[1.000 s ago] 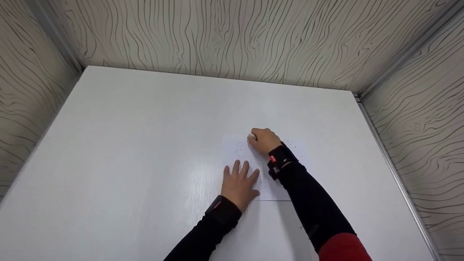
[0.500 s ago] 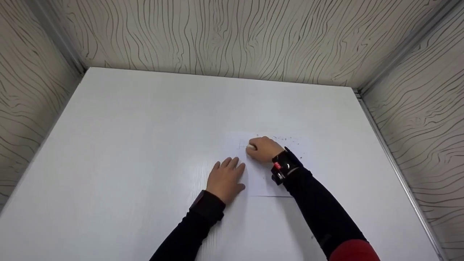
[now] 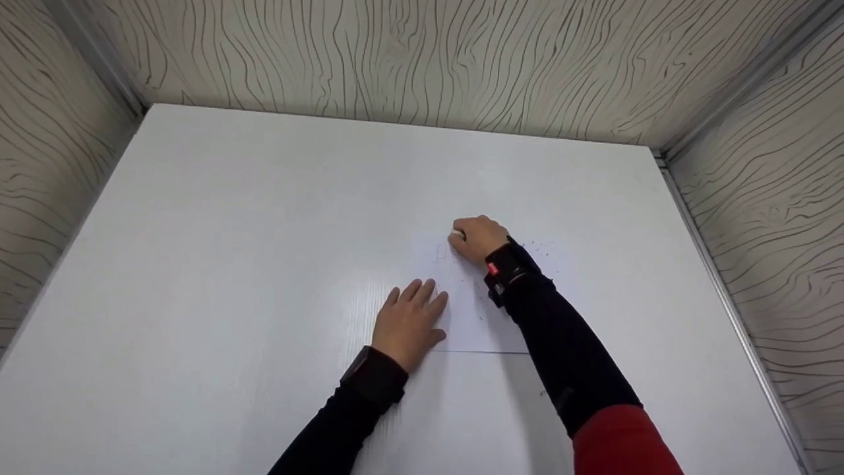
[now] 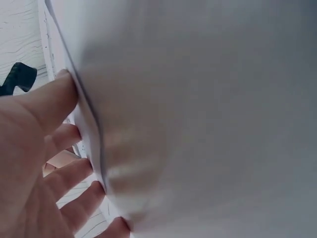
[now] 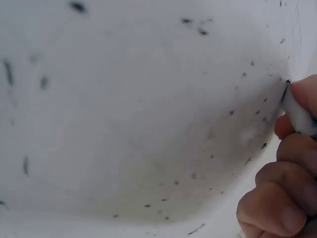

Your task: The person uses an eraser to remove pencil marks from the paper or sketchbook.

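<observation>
A white sheet of paper [image 3: 488, 336] lies on the white table. My right hand [image 3: 480, 239] pinches a small white eraser [image 5: 297, 116] between thumb and forefinger, against the upper part of the sheet. Just left of the eraser, a faint pencil-drawn narrow rectangle [image 3: 441, 253] shows on the paper. Dark eraser crumbs [image 5: 232, 112] are scattered over the sheet around the right hand. My left hand [image 3: 407, 326] rests flat with spread fingers at the sheet's left edge. In the left wrist view its fingertips touch the paper's edge.
The white tabletop [image 3: 231, 264] stretches far to the left and behind the paper. Wood-patterned panels [image 3: 395, 59] enclose the back and both sides. A dark crumb [image 3: 543, 394] lies near the right forearm.
My left hand has slid left toward the sheet's edge. The right hand has moved down and back up with the eraser. The pencilled grid has shrunk to a narrow rectangle.
</observation>
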Available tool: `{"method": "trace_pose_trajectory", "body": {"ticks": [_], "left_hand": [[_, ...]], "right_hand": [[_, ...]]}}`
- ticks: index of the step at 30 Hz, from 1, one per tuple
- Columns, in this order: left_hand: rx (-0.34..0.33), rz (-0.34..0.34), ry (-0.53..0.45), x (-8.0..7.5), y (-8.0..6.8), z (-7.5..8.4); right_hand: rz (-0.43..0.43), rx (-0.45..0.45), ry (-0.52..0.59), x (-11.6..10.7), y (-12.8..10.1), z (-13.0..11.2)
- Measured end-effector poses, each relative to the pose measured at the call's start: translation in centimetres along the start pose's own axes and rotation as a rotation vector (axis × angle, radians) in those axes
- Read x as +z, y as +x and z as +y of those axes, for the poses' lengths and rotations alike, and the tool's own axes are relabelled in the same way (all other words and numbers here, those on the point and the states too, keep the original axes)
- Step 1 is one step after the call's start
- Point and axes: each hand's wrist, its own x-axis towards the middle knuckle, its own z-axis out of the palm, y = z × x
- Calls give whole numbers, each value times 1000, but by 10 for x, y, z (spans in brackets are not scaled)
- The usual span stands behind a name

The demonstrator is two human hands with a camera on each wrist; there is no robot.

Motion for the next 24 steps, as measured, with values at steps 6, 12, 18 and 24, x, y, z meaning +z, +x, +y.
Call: {"method": "trace_pose_trajectory", "body": {"ticks": [6, 12, 18, 24], "left_hand": [[1, 30, -15, 0, -1, -3], [2, 27, 20, -8, 3, -1], [-2, 17, 20, -6, 5, 3], [-9, 4, 5, -3, 2, 0]], "right_hand": [[-116, -83, 38, 3, -12, -1], [-33, -14, 23, -4, -7, 4], [7, 69, -18, -4, 3, 7], [-70, -70, 29, 8, -11, 2]]}}
